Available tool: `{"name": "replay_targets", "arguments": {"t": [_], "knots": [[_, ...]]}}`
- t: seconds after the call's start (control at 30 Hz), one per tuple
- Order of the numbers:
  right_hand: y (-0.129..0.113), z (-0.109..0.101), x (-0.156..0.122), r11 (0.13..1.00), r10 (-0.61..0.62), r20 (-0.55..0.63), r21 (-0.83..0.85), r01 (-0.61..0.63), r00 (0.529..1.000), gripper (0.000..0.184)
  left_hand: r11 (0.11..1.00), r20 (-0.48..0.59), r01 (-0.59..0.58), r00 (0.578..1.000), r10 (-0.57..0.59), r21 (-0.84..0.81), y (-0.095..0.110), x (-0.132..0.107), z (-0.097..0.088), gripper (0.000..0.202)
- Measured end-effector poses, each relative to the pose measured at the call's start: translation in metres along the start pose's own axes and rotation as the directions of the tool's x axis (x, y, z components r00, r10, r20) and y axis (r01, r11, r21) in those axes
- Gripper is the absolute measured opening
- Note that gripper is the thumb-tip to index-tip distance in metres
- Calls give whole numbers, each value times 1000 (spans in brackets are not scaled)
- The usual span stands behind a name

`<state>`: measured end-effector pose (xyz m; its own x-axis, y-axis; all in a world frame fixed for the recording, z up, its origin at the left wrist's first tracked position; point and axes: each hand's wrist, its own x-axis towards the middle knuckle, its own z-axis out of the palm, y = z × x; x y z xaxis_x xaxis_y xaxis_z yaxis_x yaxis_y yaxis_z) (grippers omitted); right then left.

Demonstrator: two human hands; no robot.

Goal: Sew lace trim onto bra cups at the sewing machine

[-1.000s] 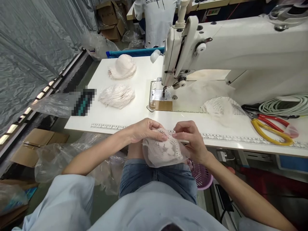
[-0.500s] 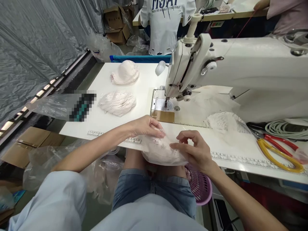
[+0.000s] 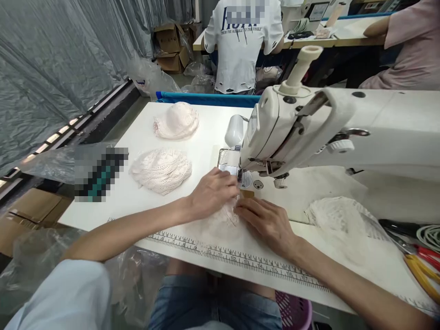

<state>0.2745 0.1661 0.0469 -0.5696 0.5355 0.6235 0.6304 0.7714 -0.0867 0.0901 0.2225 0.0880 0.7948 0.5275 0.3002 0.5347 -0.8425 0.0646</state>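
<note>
Sheer pale-pink lace fabric [image 3: 222, 222] lies on the white table just in front of the sewing machine [image 3: 292, 133]. My left hand [image 3: 213, 192] is closed on its upper edge, close by the presser foot [image 3: 239, 175]; the fingertips are partly hidden. My right hand [image 3: 270, 224] pinches the same fabric from the right, its fingers pressed together. Whether the fabric lies under the presser foot is hidden by my left hand.
Left on the table sit a pale cup-shaped piece [image 3: 177, 120] and a lace bundle [image 3: 161, 170]. More white lace [image 3: 338, 220] lies right, near yellow-handled scissors [image 3: 422, 275]. A printed ruler [image 3: 247, 259] runs along the front edge. Below is a purple basket [image 3: 295, 311]. Two people sit beyond.
Both hands have carried the lace fabric from over my lap, at the table's front edge, forward to the presser foot. The camera view has shifted closer to the machine.
</note>
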Motion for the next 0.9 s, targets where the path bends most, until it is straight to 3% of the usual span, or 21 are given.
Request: {"name": "replay_targets", "arguments": {"t": [0.1, 0.23, 0.43, 0.6, 0.77, 0.9], "knots": [[-3, -4, 0, 1000, 14, 22, -11, -13, 1000, 24, 995, 71, -80, 995, 76, 63, 6, -12, 0, 24], [-3, -4, 1, 998, 13, 9, -54, -12, 1000, 24, 990, 98, -66, 994, 54, 125, 5, -13, 3, 26], [10, 1, 4, 982, 65, -28, -178, -69, 998, 16, 999, 69, -23, 997, 19, 48, -14, 5, 16, 26], [20, 6, 4, 955, 136, -6, -266, -132, 991, 24, 999, 78, 15, 997, -11, -48, -31, 25, 22, 28], [22, 7, 4, 944, 166, 15, -293, -154, 986, 25, 966, 105, 151, 986, -132, -209, -36, 38, 23, 36], [23, 8, 3, 938, 184, 37, -306, -164, 982, 27, 938, 106, 248, 968, -229, -242, -38, 43, 25, 33]]}}
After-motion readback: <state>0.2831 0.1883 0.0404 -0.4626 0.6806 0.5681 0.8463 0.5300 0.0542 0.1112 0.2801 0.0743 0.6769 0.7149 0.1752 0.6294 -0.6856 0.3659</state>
